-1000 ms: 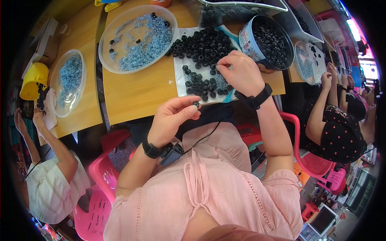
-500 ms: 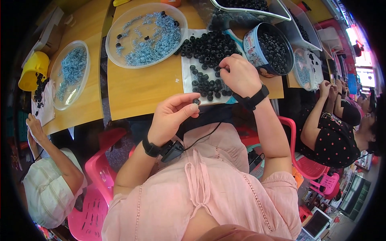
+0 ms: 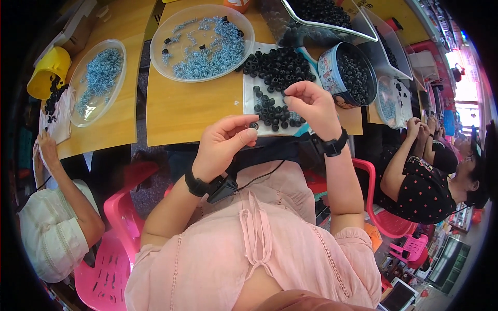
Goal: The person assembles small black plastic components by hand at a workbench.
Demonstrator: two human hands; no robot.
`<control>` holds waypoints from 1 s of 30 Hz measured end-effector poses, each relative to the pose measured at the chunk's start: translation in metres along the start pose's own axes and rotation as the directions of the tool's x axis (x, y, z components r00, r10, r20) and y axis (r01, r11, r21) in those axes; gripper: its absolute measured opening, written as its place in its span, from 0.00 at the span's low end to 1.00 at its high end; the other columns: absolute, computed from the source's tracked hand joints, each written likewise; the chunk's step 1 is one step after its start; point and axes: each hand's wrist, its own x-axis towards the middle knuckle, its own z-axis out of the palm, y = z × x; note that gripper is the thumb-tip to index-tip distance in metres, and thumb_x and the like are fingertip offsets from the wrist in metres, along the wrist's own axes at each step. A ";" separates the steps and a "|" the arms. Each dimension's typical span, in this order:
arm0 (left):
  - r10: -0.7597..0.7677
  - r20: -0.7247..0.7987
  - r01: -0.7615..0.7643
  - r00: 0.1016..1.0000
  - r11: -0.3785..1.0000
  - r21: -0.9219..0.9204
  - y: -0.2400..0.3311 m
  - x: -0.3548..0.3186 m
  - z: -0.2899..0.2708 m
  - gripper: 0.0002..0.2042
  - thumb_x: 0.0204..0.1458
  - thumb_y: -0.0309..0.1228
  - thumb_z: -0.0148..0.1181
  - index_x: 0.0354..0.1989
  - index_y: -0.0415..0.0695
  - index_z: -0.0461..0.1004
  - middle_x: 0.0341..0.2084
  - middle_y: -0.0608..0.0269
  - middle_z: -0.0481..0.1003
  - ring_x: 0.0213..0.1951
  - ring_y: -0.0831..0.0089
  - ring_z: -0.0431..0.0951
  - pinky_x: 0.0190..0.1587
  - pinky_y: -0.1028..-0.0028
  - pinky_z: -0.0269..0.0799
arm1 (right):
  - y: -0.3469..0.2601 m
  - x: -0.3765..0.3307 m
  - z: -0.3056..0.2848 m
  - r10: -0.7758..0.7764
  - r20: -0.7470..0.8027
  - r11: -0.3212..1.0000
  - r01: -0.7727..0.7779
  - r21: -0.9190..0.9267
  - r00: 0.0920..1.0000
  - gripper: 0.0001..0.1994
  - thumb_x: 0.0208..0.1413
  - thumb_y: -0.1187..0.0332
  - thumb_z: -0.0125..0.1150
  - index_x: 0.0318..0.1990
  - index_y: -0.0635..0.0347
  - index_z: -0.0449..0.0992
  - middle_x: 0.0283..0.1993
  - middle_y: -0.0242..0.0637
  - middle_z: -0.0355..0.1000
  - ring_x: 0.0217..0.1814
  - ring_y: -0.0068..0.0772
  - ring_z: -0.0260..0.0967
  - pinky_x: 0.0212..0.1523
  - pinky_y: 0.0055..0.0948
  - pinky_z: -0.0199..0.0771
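My left hand (image 3: pixel 226 142) is closed in a pinch around a small round black piece (image 3: pixel 253 125) with a pale centre, above the table's front edge. My right hand (image 3: pixel 317 106) hovers over the white cloth (image 3: pixel 250 89), thumb and forefinger pressed together; I cannot make out what is between them. Beneath it lie several loose round black pieces (image 3: pixel 268 110) of the same kind. Farther back on the cloth sits a denser heap of them (image 3: pixel 280 66). A blue printed tin (image 3: pixel 327 70), full of black pieces, stands just right of my right hand.
A clear round lid (image 3: pixel 157 57) at the back left bears small light-blue pieces (image 3: pixel 218 54) and a few black ones. A clear bin (image 3: pixel 290 31) of black pieces stands behind the tin. People (image 3: pixel 67 228) work at either side, near pink chairs (image 3: pixel 122 212).
The view has shifted slightly, so the table things appear farther right. My right hand has drawn back a little over the loose black pieces. My left hand keeps its pinch.
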 end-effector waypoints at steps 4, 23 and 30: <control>0.032 -0.033 -0.033 0.999 0.999 -0.028 0.002 -0.001 0.002 0.16 0.58 0.25 0.61 0.55 0.36 0.74 0.40 0.64 0.78 0.37 0.79 0.79 0.44 0.79 0.76 | -0.009 -0.013 0.007 0.066 0.127 0.962 -0.097 0.255 0.990 0.10 0.56 0.76 0.62 0.45 0.65 0.78 0.38 0.29 0.76 0.36 0.16 0.70 0.39 0.18 0.70; 0.112 -0.040 -0.115 0.993 0.989 -0.089 0.012 -0.009 0.004 0.14 0.55 0.21 0.64 0.50 0.37 0.76 0.37 0.66 0.77 0.37 0.81 0.77 0.42 0.81 0.76 | -0.018 -0.045 0.052 -0.331 0.061 0.942 0.326 0.078 0.942 0.08 0.56 0.78 0.65 0.42 0.68 0.79 0.42 0.37 0.73 0.39 0.23 0.72 0.40 0.20 0.72; 0.265 -0.032 -0.261 0.964 0.961 0.089 0.009 -0.010 0.002 0.13 0.53 0.18 0.65 0.47 0.35 0.78 0.41 0.60 0.76 0.39 0.77 0.78 0.42 0.79 0.76 | -0.021 -0.047 0.056 -0.426 0.025 0.892 0.425 -0.153 0.904 0.07 0.52 0.77 0.68 0.39 0.65 0.80 0.38 0.39 0.76 0.37 0.30 0.74 0.36 0.23 0.73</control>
